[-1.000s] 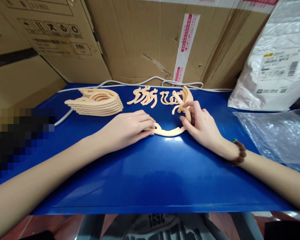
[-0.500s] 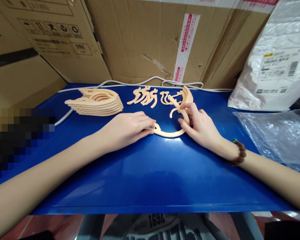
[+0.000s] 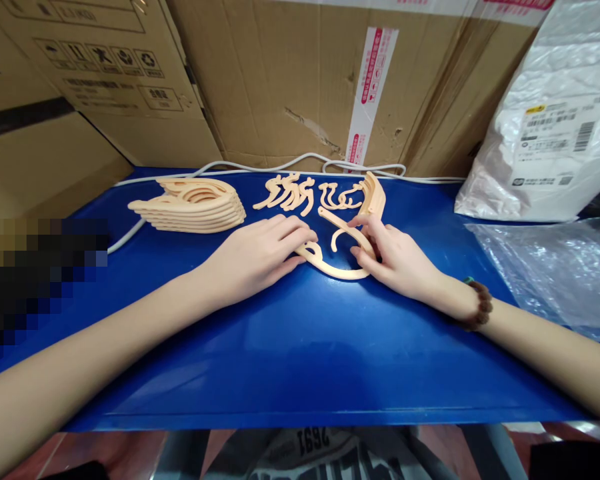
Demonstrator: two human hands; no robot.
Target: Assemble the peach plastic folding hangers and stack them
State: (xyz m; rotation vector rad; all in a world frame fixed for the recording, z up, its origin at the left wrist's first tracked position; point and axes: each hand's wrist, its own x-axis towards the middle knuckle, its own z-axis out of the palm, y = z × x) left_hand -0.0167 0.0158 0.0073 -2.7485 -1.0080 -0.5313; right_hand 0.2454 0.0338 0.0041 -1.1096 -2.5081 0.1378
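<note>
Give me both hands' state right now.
Left hand: closed, holding the curved piece at its left end.
Right hand: closed, holding the beige strip; whether the two are joined cannot be told.

There are two hands (image 3: pixel 263 257) (image 3: pixel 400 261), two beige stacks (image 3: pixel 195 215) (image 3: pixel 376 197), one bracelet (image 3: pixel 480 307), one white parcel (image 3: pixel 545 140) and one blue table (image 3: pixel 305 360).

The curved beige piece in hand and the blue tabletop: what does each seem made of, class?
Curved beige piece: probably smooth plastic, given its even colour and rounded edges.
Blue tabletop: glossy, perhaps plastic or painted metal; reflections show its shine.
</note>
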